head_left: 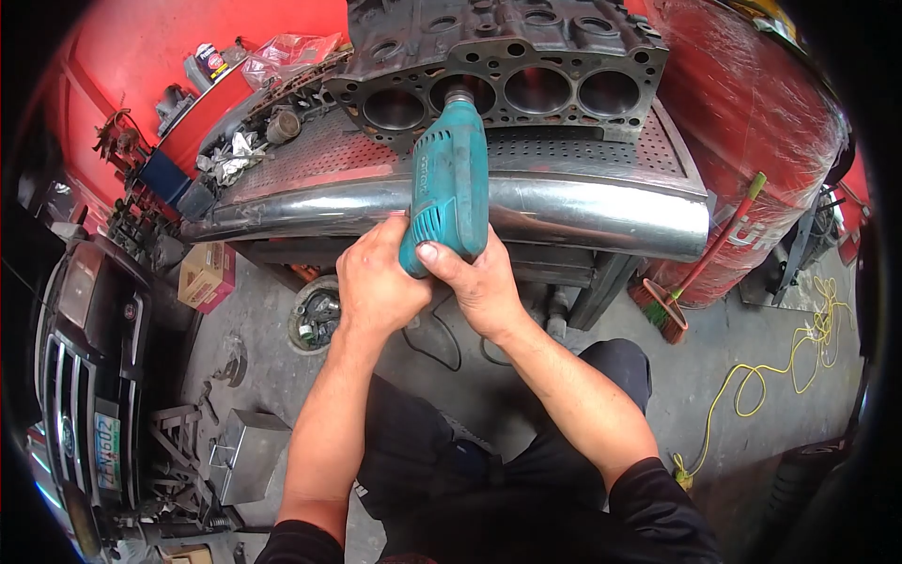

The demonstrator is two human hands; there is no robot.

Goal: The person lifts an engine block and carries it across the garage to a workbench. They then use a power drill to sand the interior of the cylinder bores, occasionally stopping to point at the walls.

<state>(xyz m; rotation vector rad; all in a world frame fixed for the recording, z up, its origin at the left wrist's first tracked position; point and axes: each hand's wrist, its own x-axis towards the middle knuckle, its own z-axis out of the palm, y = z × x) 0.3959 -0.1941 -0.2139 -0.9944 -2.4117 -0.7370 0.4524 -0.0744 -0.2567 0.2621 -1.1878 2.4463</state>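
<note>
**Drill held two-handed at engine block**

Writing: the teal drill (449,179) carries moulded lettering along its body, too small to read. A vehicle number plate (107,449) at lower left shows characters, not legible with certainty.

Hands: the left hand (376,277) is closed around the drill's rear grip from the left. The right hand (479,282) is closed on the same grip from the right, thumb laid across the housing.

Position: the drill points away from the person, its nose at the second bore of the engine block (507,66), which rests on the metal bench (583,211).
</note>
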